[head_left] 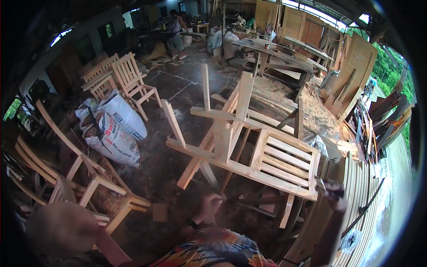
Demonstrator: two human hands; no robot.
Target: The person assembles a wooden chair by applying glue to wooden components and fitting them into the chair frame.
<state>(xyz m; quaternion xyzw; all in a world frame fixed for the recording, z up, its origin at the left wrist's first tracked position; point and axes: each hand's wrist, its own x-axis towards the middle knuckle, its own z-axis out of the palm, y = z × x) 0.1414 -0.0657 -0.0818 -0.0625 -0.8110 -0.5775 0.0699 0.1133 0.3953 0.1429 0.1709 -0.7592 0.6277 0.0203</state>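
Note:
An unfinished wooden chair (231,166) lies on its back across rough wooden supports (190,171), its legs pointing up and its slatted backrest (287,161) toward the right. My right hand (336,196) is closed beside the top end of the backrest. It grips a small dark object with a pale tip, whose kind I cannot make out. My left hand (208,208) hangs in front of my body, a little short of the chair's near side rail. Motion smears its fingers, and nothing is plainly seen in it.
Several chair frames (95,189) crowd the near left, behind them stuffed white sacks (116,129) and finished-looking chairs (133,80). Long boards (356,200) are stacked at right. A workbench (280,55) and sawdust (318,109) lie beyond. Another person (175,33) stands far back.

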